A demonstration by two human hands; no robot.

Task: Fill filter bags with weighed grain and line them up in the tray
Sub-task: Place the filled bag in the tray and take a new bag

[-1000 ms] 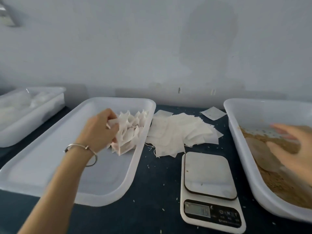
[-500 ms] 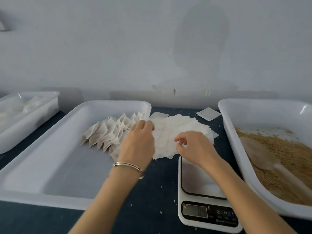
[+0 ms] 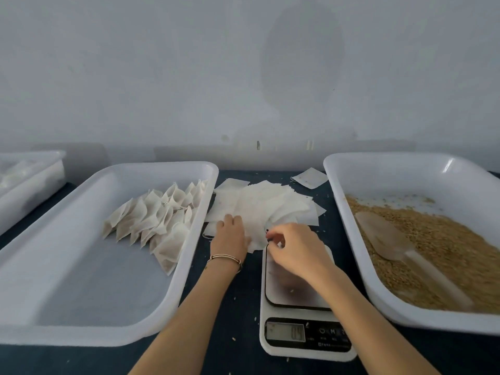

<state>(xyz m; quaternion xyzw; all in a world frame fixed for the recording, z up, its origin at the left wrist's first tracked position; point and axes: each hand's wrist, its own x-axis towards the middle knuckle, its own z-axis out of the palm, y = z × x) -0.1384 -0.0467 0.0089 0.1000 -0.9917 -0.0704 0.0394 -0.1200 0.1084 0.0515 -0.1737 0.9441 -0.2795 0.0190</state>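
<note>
Paper filled bags (image 3: 154, 220) ranked along tray (image 3: 81, 331), much floor bare; left hand (image 3: 230, 236) flat on empty bags (image 3: 270, 207), right hand (image 3: 295, 247) pinching one, unfilled.

I log a pale grey wall (image 3: 162, 77) behind the bench, bearing a large darker oval stain (image 3: 303, 58) above centre; a dark blue table surface (image 3: 232, 315) dotted with small light flecks; a white bin (image 3: 29, 182) at far left, cut off by the edge, its contents too blurred to name; a thin metal bracelet (image 3: 226, 257) on one wrist.
</note>
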